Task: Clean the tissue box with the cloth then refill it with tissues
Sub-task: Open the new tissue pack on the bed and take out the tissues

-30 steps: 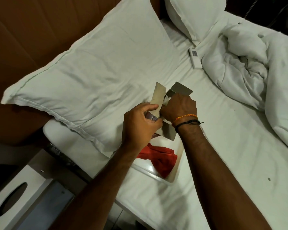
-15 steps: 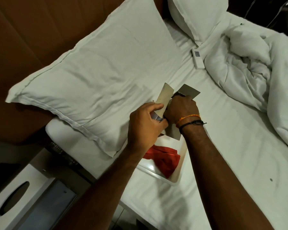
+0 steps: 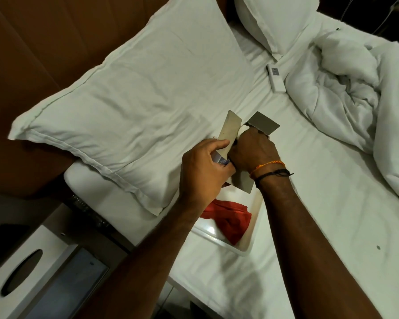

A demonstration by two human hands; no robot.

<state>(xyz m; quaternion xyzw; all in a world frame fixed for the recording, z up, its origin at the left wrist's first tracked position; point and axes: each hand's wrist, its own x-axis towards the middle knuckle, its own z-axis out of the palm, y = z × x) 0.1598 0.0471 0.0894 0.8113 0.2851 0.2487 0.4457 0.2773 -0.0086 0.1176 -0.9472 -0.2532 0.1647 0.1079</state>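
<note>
Centre: left hand point(image 3: 203, 171) grips the open carton point(image 3: 229, 130); right hand point(image 3: 251, 150), inside it, clutches tissues point(image 3: 242, 129). At 6 o'clock, cloth point(image 3: 228, 219) lies in tray point(image 3: 217, 241). Tissue box point(image 3: 21, 272) sits at 8.

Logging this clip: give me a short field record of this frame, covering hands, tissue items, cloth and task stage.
left hand: grips the side of the tissue carton
right hand: between the carton's open flaps, at the tissues; fingers hidden
red cloth: lying in the tray on the bed, untouched
tissue box: on the nightstand, away from both hands
stage: refill not yet done
</note>
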